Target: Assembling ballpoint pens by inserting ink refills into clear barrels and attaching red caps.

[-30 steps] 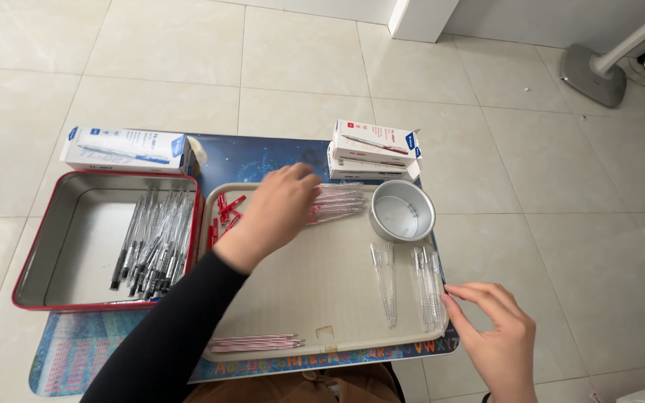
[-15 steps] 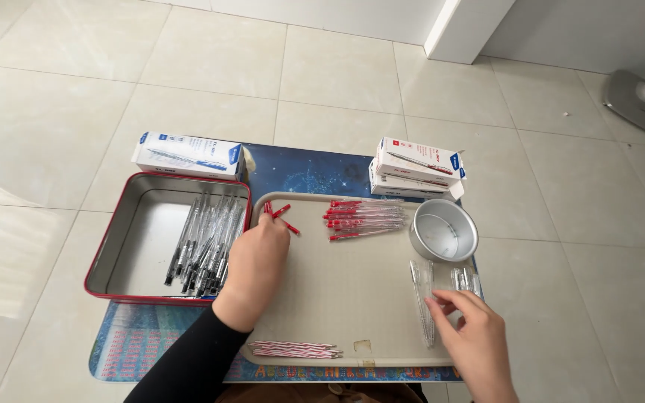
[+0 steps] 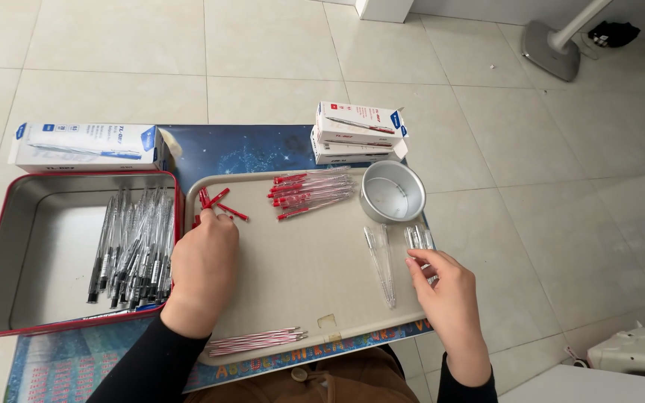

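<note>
Head view: left hand [image 3: 201, 269] on beige tray [image 3: 315, 298], fingers curled over red caps [image 3: 214, 203] at its left edge (grip unclear). Right hand [image 3: 446, 287] pinches clear barrels [image 3: 418, 237] at tray's right edge.

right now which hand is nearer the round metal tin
Right. The right hand sits just below the tin, by the clear tubes; the left hand is across the tray.

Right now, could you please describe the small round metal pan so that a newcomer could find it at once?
Start at the beige rectangular plastic tray in the middle. At its far right corner, just in front of the stacked white cardboard boxes, sits the small round silver metal pan. It is the only circular thing there.
</note>
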